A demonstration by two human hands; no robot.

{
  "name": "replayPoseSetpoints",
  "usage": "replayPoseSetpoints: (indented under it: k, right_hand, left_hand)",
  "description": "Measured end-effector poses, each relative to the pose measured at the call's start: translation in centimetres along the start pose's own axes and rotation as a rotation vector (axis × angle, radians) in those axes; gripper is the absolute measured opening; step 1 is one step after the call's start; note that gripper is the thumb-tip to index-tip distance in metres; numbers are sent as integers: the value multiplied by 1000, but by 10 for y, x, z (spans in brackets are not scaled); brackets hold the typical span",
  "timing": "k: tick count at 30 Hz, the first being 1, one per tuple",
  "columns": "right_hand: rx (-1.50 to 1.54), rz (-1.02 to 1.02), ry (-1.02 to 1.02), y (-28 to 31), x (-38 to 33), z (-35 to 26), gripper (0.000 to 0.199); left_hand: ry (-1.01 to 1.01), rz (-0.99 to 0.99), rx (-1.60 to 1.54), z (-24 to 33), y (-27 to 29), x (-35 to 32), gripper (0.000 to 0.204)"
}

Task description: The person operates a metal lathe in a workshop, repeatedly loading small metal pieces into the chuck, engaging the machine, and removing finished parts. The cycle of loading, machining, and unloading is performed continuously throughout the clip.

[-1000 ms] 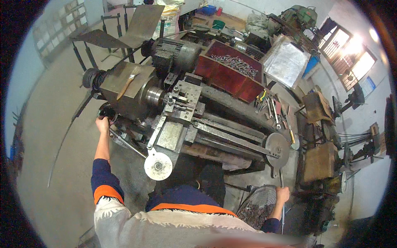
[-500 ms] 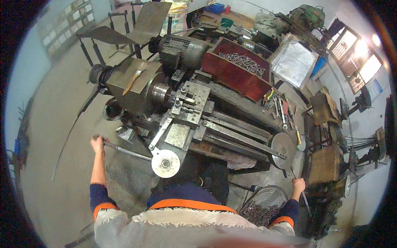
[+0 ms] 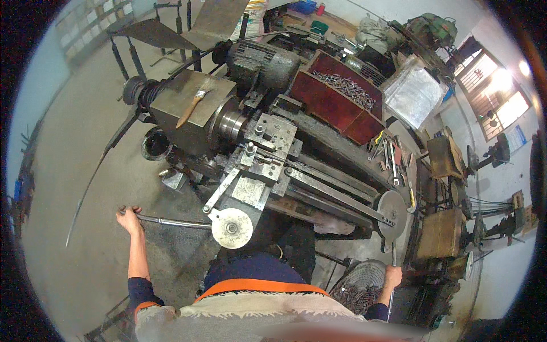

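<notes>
My left hand [image 3: 130, 220] is closed round the outer end of a long metal lever [image 3: 176, 222]. That lever runs right to a pale round disc [image 3: 232, 228] on the near side of a small lathe. A flat link bar [image 3: 222, 190] joins the disc to the tool slide [image 3: 270, 142], which sits beside the shiny chuck [image 3: 232, 124]. At the lathe's right end, my right hand [image 3: 392, 277] grips a thin lever rod [image 3: 394, 255] hanging from a grey round plate [image 3: 392, 214]. The fingers of this hand are partly hidden.
A red box [image 3: 336, 102] of small metal parts stands behind the lathe bed. Wrenches [image 3: 393, 162] lie right of it. A brush [image 3: 192, 109] rests on the headstock. A basket [image 3: 364, 273] of dark parts sits beside my right hand. More machines [image 3: 441, 228] line the right wall.
My right hand has swung its lever left and down, nearer my body. The left hand and its lever have dropped slightly. The whole view has shifted a little.
</notes>
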State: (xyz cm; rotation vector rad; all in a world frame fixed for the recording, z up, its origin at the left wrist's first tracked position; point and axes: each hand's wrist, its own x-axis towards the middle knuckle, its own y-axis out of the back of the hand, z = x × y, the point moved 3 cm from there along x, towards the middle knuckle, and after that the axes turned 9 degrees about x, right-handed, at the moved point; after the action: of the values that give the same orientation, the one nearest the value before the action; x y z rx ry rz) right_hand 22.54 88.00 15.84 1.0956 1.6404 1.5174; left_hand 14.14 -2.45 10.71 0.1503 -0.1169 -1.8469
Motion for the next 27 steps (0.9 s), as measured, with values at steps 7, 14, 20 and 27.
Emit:
replayPoseSetpoints:
  k: [7, 14, 20, 27]
  right_hand:
    - [-55, 26, 71, -8, 0, 4, 38]
    - [-60, 45, 68, -3, 24, 6, 34]
    - [-173, 36, 159, -9, 105, 9, 33]
    - [-221, 116, 85, -10, 108, -10, 37]
  left_hand:
    - [-19, -6, 11, 7, -9, 0, 34]
    - [-20, -94, 36, 4, 0, 1, 33]
    - [-49, -96, 185, -6, 51, -15, 17]
    - [-156, -401, 746, 1, 80, 39, 16]
